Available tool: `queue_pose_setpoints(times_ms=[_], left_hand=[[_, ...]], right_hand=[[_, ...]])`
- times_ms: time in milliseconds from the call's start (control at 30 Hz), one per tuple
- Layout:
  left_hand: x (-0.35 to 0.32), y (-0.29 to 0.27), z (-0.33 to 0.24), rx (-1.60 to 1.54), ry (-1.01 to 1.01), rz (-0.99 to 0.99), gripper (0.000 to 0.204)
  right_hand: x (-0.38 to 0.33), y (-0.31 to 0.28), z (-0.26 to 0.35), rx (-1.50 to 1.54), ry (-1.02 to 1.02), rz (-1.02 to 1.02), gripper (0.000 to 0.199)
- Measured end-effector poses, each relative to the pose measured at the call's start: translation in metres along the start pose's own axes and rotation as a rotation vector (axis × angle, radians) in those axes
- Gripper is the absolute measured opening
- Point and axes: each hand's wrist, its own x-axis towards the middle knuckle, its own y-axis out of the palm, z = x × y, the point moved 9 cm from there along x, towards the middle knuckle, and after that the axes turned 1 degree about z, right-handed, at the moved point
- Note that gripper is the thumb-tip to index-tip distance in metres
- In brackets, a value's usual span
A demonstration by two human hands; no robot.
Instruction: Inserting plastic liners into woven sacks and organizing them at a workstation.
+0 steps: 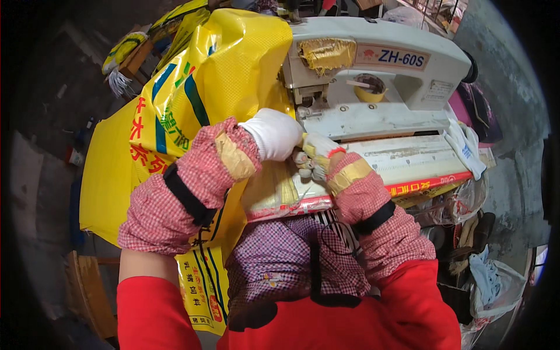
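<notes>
one white-gloved left hand [274, 135], yellow-and-white-gloved right hand [321, 150] toward left edge of white table [417, 153], beside yellow plastic sack [239, 64]; cannot tell fingers' opening or hold.

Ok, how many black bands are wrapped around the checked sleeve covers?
2: one black band around the left sleeve cover, another black band around the right sleeve cover.
</notes>
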Motion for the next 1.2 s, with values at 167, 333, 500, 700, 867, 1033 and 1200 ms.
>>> queue_pose_setpoints(times_ms=[167,333,500,700,867,1033,1200], left_hand=[[0.022,0.009,0.106,0.024,-0.239,-0.642,0.014],[-0.036,0.028,0.09,-0.195,-0.155,-0.478,0.014],[-0.188,0.006,0.0,-0.182,0.144,-0.696,0.014],[-0.372,0.09,-0.014,-0.173,-0.847,-1.287,0.046],[-0.36,0.207,-0.093,-0.19,-1.076,-0.931,0.079],[-0.398,0.272,-0.083,-0.145,-1.347,-0.804,0.034],[-0.539,0.298,-0.038,-0.275,-1.642,-1.166,0.008]], right_hand=[[-0.023,0.021,-0.008,-0.068,-0.033,-0.005,0.018],[-0.038,0.03,0.012,-0.464,-0.365,-0.023,0.028],[-0.052,0.077,0.059,-1.68,-0.935,-0.481,0.026],[-0.086,0.159,0.058,-1.695,-1.108,0.007,0.018],[-0.107,0.168,0.06,-1.137,-0.554,0.076,0.03],[-0.137,0.196,0.079,-0.764,-0.757,0.242,0.038],[-0.15,0.217,0.09,-0.798,-0.978,0.084,0.034]])
